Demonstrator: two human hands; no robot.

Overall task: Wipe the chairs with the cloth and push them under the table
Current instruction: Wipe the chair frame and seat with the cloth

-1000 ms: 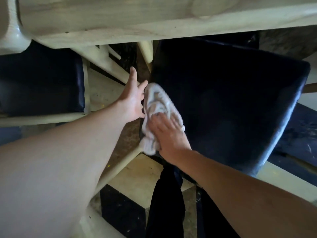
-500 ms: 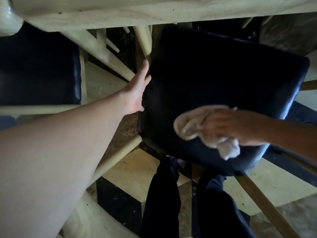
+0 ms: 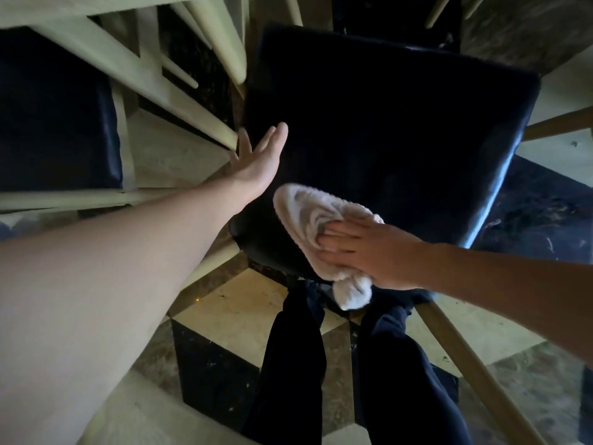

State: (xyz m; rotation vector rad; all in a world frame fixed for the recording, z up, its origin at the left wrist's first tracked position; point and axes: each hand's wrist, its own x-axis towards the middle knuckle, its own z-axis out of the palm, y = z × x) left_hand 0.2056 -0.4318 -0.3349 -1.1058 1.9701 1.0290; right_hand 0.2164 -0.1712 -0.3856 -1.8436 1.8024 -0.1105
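A chair with a dark blue padded seat [image 3: 394,123] fills the middle of the head view. My right hand [image 3: 372,252] presses a crumpled white cloth [image 3: 308,220] flat onto the seat's near edge, fingers spread over it. My left hand [image 3: 260,159] is open, fingers straight, resting against the seat's left edge. A second chair with a dark seat [image 3: 54,123] stands at the left, beside pale wooden legs and rungs [image 3: 154,81].
The pale table edge [image 3: 64,8] runs across the top left. My dark trouser legs [image 3: 321,380] stand just in front of the chair. A pale chair leg [image 3: 475,374] slants out at the lower right over a black and cream tiled floor [image 3: 231,319].
My right hand has swept the cloth from the seat's left edge to its right side and back toward the near middle. My left hand stayed at the left edge, sliding nearer.
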